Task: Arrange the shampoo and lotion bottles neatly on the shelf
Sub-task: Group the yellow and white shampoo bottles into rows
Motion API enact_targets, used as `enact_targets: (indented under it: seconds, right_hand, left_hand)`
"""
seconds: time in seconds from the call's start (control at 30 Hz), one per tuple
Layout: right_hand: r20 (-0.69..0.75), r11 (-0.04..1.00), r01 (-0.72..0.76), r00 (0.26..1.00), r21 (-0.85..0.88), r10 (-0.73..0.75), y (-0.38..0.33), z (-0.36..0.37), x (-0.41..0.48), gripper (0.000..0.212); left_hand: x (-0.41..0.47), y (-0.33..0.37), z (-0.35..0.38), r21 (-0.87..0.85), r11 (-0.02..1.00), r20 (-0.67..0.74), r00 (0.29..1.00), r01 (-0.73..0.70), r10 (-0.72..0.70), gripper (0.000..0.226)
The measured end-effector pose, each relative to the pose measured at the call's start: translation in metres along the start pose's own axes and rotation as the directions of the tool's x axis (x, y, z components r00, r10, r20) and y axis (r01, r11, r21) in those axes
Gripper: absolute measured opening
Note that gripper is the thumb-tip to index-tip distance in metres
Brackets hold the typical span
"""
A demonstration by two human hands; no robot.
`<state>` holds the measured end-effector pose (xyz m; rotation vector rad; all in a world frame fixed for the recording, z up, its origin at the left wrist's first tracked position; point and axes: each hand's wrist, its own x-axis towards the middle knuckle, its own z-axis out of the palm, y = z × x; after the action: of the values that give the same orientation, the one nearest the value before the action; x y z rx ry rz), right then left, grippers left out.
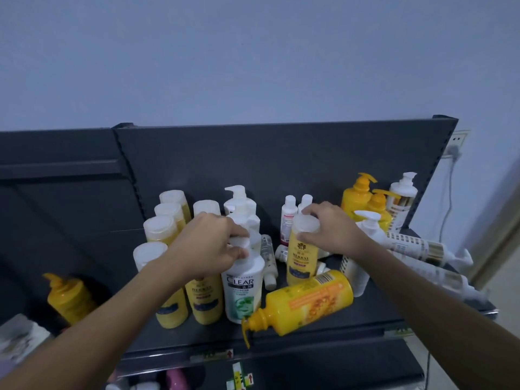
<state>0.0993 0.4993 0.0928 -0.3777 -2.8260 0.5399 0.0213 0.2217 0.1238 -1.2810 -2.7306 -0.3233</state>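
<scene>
On the dark shelf [323,330], my left hand [209,244] grips the pump top of an upright white CLEAR shampoo bottle [243,288]. My right hand [333,229] holds the white cap of an upright yellow HERBAL bottle [301,260]. A big yellow pump bottle [306,301] lies on its side at the front, nozzle toward the shelf edge. Several yellow HERBAL bottles [204,299] stand in rows at the left, partly hidden by my left arm. White pump bottles [242,204] stand behind my left hand.
Yellow pump bottles [363,197] and a white pump bottle [402,198] stand at the back right. White-and-gold bottles [422,246] lie toppled at the right end. Small white bottles [288,218] stand mid-back. One yellow bottle [69,298] sits on the neighbouring shelf at the left.
</scene>
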Motion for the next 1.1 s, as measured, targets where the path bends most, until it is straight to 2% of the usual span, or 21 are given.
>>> enact_targets:
  seconds: [0.13, 0.2, 0.3, 0.43, 0.7, 0.83, 1.0, 1.1]
  right_hand:
    - [0.036, 0.999, -0.051, 0.998, -0.005, 0.051, 0.005, 0.006, 0.009, 0.06]
    - [0.0, 0.998, -0.066, 0.998, 0.017, 0.066, 0.004, 0.007, 0.01, 0.057]
    - [-0.102, 0.997, -0.068, 0.992, 0.043, 0.072, -0.007, -0.002, 0.012, 0.055]
    - [-0.191, 0.994, -0.024, 0.981, 0.104, 0.044, -0.052, -0.048, 0.028, 0.055]
    - [-0.327, 0.933, 0.248, 0.932, 0.26, -0.156, -0.177, -0.122, 0.105, 0.055]
    - [-0.294, 0.914, 0.291, 0.933, 0.282, -0.206, -0.213, -0.108, 0.151, 0.05]
    - [-0.237, 0.915, 0.296, 0.943, 0.274, -0.234, -0.224, -0.063, 0.187, 0.047]
    - [-0.114, 0.938, 0.253, 0.966, 0.236, -0.232, -0.223, -0.038, 0.199, 0.047]
  left_hand:
    - [0.002, -0.006, 0.008, 0.07, 0.997, -0.038, 0.999, -0.02, 0.022, 0.047]
    - [-0.001, -0.008, 0.006, 0.083, 0.996, -0.031, 0.999, -0.019, 0.022, 0.058]
    - [-0.016, -0.024, -0.008, 0.008, 1.0, -0.085, 0.996, 0.017, -0.017, 0.07]
    - [-0.045, -0.057, -0.025, -0.015, 0.997, -0.165, 0.983, 0.073, -0.075, 0.051]
    - [-0.058, -0.084, -0.015, 0.02, 0.999, -0.134, 0.99, 0.036, -0.033, 0.049]
    - [-0.065, -0.097, -0.019, -0.035, 0.996, -0.217, 0.972, 0.083, -0.088, 0.053]
    - [-0.079, -0.121, -0.035, -0.13, 0.983, -0.266, 0.95, 0.133, -0.164, 0.062]
    - [-0.087, -0.133, -0.041, -0.158, 0.975, -0.281, 0.939, 0.156, -0.195, 0.057]
